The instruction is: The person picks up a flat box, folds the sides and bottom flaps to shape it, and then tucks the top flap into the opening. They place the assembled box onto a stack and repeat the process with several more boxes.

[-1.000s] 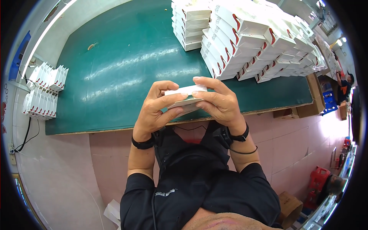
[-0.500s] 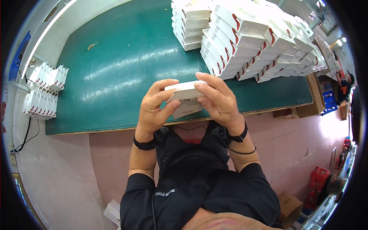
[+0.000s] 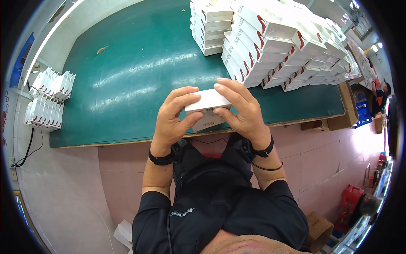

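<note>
A small white carton (image 3: 208, 100) is held between both hands above the near edge of the green table (image 3: 127, 101). Its end facing up looks flat, with the flap folded over. Printed marks show on the side facing me. My left hand (image 3: 171, 120) grips the carton's left end, fingers on top and thumb at the near side. On the right end, my right hand (image 3: 243, 112) presses its fingertips on the top edge while its thumb lies against the near side. The carton's far side and underside are hidden.
Tall stacks of white cartons with red marks (image 3: 258, 55) fill the table's far right. More such cartons (image 3: 44, 114) stand upright in rows by the left wall. Brown cardboard boxes (image 3: 344, 106) sit beside the table's right end. Another person (image 3: 380, 99) is farther off at right.
The carton's raised flap has come down, so its upper end now shows flat and white. Fingers of both hands have shifted slightly over the top edge.
</note>
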The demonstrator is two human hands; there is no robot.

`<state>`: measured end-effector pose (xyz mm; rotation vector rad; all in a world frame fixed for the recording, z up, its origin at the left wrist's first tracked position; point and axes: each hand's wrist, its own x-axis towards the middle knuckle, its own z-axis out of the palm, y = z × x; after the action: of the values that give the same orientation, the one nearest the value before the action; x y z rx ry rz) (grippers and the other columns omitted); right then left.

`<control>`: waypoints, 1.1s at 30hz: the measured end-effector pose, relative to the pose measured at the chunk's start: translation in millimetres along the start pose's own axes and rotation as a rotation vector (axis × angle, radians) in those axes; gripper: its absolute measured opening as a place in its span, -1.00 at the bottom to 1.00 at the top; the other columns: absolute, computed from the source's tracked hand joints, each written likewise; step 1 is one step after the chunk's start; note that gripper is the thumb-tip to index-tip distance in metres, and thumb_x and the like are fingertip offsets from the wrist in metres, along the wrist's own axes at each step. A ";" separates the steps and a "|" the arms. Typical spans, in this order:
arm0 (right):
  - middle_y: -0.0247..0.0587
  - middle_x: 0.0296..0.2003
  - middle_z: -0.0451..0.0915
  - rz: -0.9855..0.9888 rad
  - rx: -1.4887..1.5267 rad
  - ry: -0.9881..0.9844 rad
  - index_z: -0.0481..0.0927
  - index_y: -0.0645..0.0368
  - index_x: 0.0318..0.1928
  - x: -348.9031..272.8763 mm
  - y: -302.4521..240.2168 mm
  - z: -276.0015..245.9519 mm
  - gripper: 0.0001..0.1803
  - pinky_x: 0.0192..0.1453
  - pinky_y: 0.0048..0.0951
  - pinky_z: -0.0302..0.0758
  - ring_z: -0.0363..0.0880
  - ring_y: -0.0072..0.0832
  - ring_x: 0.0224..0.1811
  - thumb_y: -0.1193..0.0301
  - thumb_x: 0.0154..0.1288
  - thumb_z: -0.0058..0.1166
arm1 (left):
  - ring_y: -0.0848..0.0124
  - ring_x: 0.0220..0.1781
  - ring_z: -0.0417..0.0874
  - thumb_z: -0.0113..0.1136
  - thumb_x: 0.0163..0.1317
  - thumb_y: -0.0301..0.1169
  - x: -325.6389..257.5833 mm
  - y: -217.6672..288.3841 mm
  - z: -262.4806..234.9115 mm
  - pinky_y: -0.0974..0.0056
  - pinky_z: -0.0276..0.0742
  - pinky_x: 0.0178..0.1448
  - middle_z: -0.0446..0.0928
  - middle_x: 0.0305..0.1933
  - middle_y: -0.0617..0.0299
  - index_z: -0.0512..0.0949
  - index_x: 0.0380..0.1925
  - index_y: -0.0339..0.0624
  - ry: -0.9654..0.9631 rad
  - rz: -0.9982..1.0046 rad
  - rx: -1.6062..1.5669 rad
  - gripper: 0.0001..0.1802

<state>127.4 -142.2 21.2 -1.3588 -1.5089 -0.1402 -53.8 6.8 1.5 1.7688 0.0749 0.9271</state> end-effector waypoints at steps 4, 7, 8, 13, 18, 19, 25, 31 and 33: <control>0.00 0.25 0.65 0.001 0.044 -0.022 0.72 0.17 0.16 -4.1 4.3 -0.6 -0.54 0.20 -0.23 0.69 0.72 -0.12 0.18 0.40 0.25 0.50 | 0.20 0.28 0.69 0.57 0.23 -0.49 -0.2 -1.1 -1.4 0.19 0.74 0.26 0.57 0.31 -0.01 0.68 0.14 -0.23 -0.028 0.034 0.049 -0.54; -0.01 0.22 0.66 0.013 0.070 -0.027 0.74 0.16 0.08 -3.5 3.0 -2.1 -0.60 0.16 -0.26 0.71 0.73 -0.15 0.16 0.44 0.23 0.50 | 0.20 0.25 0.71 0.58 0.22 -0.48 -0.3 0.8 -1.1 0.18 0.76 0.22 0.57 0.30 -0.01 0.69 0.13 -0.22 -0.029 0.018 0.059 -0.54; -0.01 0.22 0.66 0.012 0.070 -0.026 0.74 0.16 0.08 -3.7 3.0 -2.1 -0.60 0.16 -0.26 0.71 0.73 -0.15 0.16 0.44 0.23 0.50 | 0.20 0.23 0.71 0.58 0.21 -0.48 -0.5 1.4 -1.3 0.18 0.77 0.21 0.58 0.29 -0.01 0.69 0.11 -0.22 -0.031 0.011 0.068 -0.55; -0.01 0.21 0.67 0.054 0.103 -0.046 0.75 0.17 0.03 -4.9 2.4 -3.7 -0.65 0.12 -0.28 0.71 0.74 -0.16 0.13 0.45 0.24 0.49 | 0.20 0.18 0.74 0.60 0.19 -0.48 -0.4 -0.2 -5.4 0.19 0.78 0.18 0.59 0.26 -0.01 0.71 0.05 -0.21 -0.057 0.012 0.125 -0.59; -0.02 0.22 0.67 0.059 0.089 -0.070 0.74 0.17 0.04 -5.5 3.6 -5.0 -0.65 0.11 -0.28 0.70 0.74 -0.16 0.12 0.45 0.26 0.49 | 0.23 0.17 0.74 0.60 0.18 -0.49 0.5 0.7 -4.3 0.19 0.79 0.17 0.59 0.25 0.02 0.71 0.00 -0.21 -0.065 0.012 0.117 -0.62; -0.02 0.22 0.67 0.049 0.085 -0.068 0.73 0.17 0.05 -5.6 4.2 -4.9 -0.64 0.12 -0.28 0.70 0.74 -0.16 0.13 0.44 0.26 0.49 | 0.23 0.17 0.74 0.60 0.18 -0.49 0.6 0.7 -3.5 0.19 0.79 0.17 0.59 0.25 0.02 0.71 0.00 -0.21 -0.065 0.013 0.117 -0.62; -0.02 0.22 0.67 0.052 0.066 -0.007 0.69 0.18 0.15 -3.8 1.8 -2.2 -0.53 0.20 -0.25 0.66 0.71 -0.12 0.17 0.36 0.26 0.51 | 0.25 0.23 0.70 0.60 0.18 -0.51 -0.4 0.1 1.6 0.15 0.80 0.17 0.58 0.25 0.05 0.63 0.17 -0.14 -0.017 -0.003 0.006 -0.46; 0.01 0.24 0.65 0.085 0.070 -0.037 0.65 0.19 0.22 -3.0 1.3 -4.3 -0.43 0.23 -0.25 0.64 0.70 -0.13 0.20 0.31 0.24 0.54 | 0.25 0.28 0.67 0.62 0.20 -0.45 -4.5 -5.6 1.0 0.14 0.76 0.21 0.59 0.27 0.07 0.53 0.32 -0.12 -0.001 -0.029 -0.023 -0.31; 0.00 0.23 0.65 0.075 0.089 -0.029 0.65 0.20 0.23 -3.8 2.0 -6.7 -0.42 0.23 -0.25 0.64 0.70 -0.14 0.19 0.30 0.24 0.54 | 0.27 0.29 0.66 0.64 0.20 -0.34 -7.3 -1.5 4.5 0.14 0.71 0.23 0.59 0.27 0.11 0.53 0.34 -0.14 0.029 -0.085 -0.115 -0.28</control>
<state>132.2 -148.5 20.4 -1.3489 -1.4692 -0.0064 -55.5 0.5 -4.2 1.6335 0.1126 0.8782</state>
